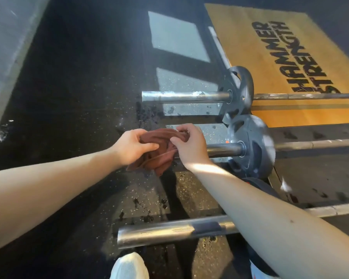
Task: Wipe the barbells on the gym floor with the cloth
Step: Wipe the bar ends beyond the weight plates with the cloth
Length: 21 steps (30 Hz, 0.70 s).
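Three barbells lie side by side on the black rubber floor. The far barbell (185,96) shows a bare steel sleeve and a grey plate. On the middle barbell (223,150) a brown cloth (159,158) is bunched over the sleeve's end. My left hand (131,147) grips the cloth from the left. My right hand (189,146) pinches its upper edge from the right, just left of the grey plate (252,146). The near barbell (169,232) lies below my right forearm, its sleeve bare.
A wooden lifting platform (290,57) with black lettering lies at the upper right under the bars. A grey wall or ledge (10,47) runs along the left. Wet spots dot the floor around the sleeves. My white shoe (129,266) is at the bottom edge.
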Each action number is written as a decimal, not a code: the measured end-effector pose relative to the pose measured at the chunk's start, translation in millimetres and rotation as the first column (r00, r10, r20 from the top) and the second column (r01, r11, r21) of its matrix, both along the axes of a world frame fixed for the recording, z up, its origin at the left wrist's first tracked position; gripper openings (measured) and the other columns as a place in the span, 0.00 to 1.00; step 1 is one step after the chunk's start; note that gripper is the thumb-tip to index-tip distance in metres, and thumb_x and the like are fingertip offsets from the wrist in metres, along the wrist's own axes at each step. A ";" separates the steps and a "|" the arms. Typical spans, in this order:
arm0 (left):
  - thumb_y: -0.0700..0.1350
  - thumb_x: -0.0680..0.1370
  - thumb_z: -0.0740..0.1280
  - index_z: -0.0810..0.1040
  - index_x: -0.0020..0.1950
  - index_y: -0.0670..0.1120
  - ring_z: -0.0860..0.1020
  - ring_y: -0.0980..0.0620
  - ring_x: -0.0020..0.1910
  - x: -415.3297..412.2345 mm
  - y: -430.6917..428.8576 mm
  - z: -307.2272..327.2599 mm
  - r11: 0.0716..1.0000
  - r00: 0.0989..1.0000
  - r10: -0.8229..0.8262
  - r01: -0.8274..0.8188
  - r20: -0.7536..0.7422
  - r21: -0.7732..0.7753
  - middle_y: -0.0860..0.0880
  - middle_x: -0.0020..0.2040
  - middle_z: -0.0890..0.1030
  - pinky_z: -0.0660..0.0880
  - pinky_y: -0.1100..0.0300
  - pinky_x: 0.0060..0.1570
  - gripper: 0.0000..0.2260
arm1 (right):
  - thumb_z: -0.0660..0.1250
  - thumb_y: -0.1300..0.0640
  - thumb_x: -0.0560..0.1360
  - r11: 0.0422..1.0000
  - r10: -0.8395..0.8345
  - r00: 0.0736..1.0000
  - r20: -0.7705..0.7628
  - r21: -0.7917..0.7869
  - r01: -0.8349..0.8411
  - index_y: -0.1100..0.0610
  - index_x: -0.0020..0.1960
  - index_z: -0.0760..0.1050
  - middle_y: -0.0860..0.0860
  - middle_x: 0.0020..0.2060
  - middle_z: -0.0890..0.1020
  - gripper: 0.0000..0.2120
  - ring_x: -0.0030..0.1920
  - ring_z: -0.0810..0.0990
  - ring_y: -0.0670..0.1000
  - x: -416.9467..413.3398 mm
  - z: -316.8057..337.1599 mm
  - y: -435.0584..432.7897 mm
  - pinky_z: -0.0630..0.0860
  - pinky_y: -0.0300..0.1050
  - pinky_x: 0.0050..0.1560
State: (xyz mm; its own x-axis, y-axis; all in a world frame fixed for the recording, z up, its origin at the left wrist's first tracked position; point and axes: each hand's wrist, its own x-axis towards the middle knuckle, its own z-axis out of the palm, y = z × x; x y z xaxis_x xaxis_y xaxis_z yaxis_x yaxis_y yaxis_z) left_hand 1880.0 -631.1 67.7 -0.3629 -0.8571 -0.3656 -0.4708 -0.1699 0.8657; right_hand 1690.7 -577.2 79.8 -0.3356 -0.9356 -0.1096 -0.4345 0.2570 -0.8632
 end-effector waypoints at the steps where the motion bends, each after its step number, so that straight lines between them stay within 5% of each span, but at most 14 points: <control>1: 0.45 0.76 0.76 0.80 0.55 0.50 0.84 0.59 0.43 2.1 -0.7 -3.5 0.998 0.997 0.057 -0.054 0.051 -0.045 0.55 0.46 0.85 0.79 0.67 0.46 0.10 | 0.71 0.61 0.78 1.000 0.024 0.997 -0.076 -0.002 -0.024 0.49 0.56 0.77 0.47 0.58 0.74 0.11 0.56 0.75 0.44 1.3 -6.1 -2.2 0.72 0.41 0.63; 3: 0.54 0.73 0.75 0.78 0.60 0.58 0.82 0.55 0.51 13.5 -3.9 -16.8 0.979 0.974 0.050 -0.004 0.223 -0.204 0.56 0.51 0.83 0.79 0.58 0.55 0.17 | 0.68 0.59 0.80 0.986 0.163 0.955 -0.246 0.057 -0.154 0.49 0.64 0.76 0.47 0.66 0.70 0.14 0.68 0.69 0.48 7.3 -23.5 -1.6 0.70 0.48 0.71; 5: 0.64 0.70 0.68 0.74 0.67 0.63 0.76 0.47 0.61 26.8 -7.4 -37.5 0.943 0.898 -0.076 0.206 0.432 -0.260 0.54 0.59 0.80 0.75 0.44 0.64 0.25 | 0.66 0.49 0.82 0.917 0.398 0.816 -0.419 0.209 -0.339 0.47 0.77 0.67 0.45 0.78 0.60 0.25 0.78 0.55 0.50 16.9 -40.8 5.6 0.65 0.54 0.74; 7: 0.62 0.76 0.67 0.71 0.74 0.59 0.73 0.45 0.65 35.4 -7.8 -45.3 0.964 0.905 -0.103 0.193 0.413 -0.183 0.49 0.66 0.75 0.73 0.43 0.67 0.27 | 0.64 0.43 0.82 0.849 0.528 0.627 -0.573 0.321 -0.421 0.46 0.81 0.61 0.46 0.82 0.53 0.30 0.81 0.47 0.54 28.8 -52.7 10.4 0.67 0.56 0.73; 9: 0.53 0.82 0.66 0.71 0.76 0.52 0.73 0.48 0.66 41.7 -8.2 -41.2 0.988 0.954 -0.044 0.086 0.297 -0.127 0.48 0.68 0.72 0.73 0.50 0.67 0.22 | 0.62 0.46 0.83 0.841 0.534 0.551 -0.642 0.336 -0.423 0.49 0.80 0.62 0.49 0.82 0.56 0.27 0.80 0.48 0.57 47.2 -57.2 7.2 0.70 0.56 0.71; 15: 0.48 0.86 0.58 0.77 0.70 0.46 0.76 0.52 0.61 54.8 -13.4 -42.2 0.992 0.973 0.129 -0.128 0.191 -0.020 0.50 0.62 0.78 0.70 0.58 0.60 0.15 | 0.63 0.61 0.81 0.811 0.580 0.685 -0.440 0.236 -0.535 0.57 0.67 0.78 0.56 0.71 0.69 0.15 0.69 0.69 0.59 95.5 -60.5 -12.7 0.75 0.57 0.60; 21: 0.52 0.85 0.61 0.80 0.58 0.47 0.82 0.48 0.50 44.5 -17.5 -54.5 0.990 0.973 0.140 -0.143 0.184 0.005 0.47 0.54 0.83 0.76 0.48 0.62 0.12 | 0.62 0.63 0.81 0.789 0.542 0.581 -0.607 0.130 -0.601 0.60 0.71 0.76 0.59 0.71 0.73 0.19 0.65 0.74 0.60 -9.2 -68.3 8.1 0.79 0.58 0.62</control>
State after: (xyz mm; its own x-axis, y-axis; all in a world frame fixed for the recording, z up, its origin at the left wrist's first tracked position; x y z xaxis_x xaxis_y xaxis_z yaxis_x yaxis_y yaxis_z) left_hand 1924.5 -648.6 13.2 -0.1639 -0.8877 -0.4303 -0.5908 -0.2610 0.7634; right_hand 1681.5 -569.1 11.5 0.3067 -0.9518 -0.0036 -0.8809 -0.2824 -0.3797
